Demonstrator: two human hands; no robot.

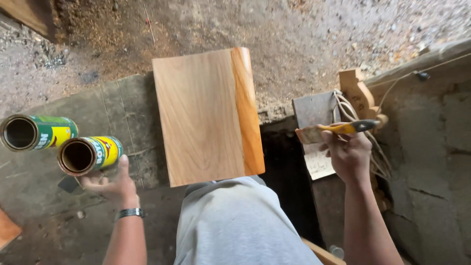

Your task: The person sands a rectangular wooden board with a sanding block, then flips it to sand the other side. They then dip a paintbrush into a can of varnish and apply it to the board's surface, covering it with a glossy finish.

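We see right hand gripping paintbrush right of wooden board — left hand clasps open tin left of board.

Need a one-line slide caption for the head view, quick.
Left hand grips an open yellow-labelled can while right hand holds a paintbrush beside a partly coated wooden board.

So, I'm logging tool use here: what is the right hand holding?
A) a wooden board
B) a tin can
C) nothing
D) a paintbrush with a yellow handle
D: the right hand holds a yellow-handled paintbrush level, beside the wooden board.
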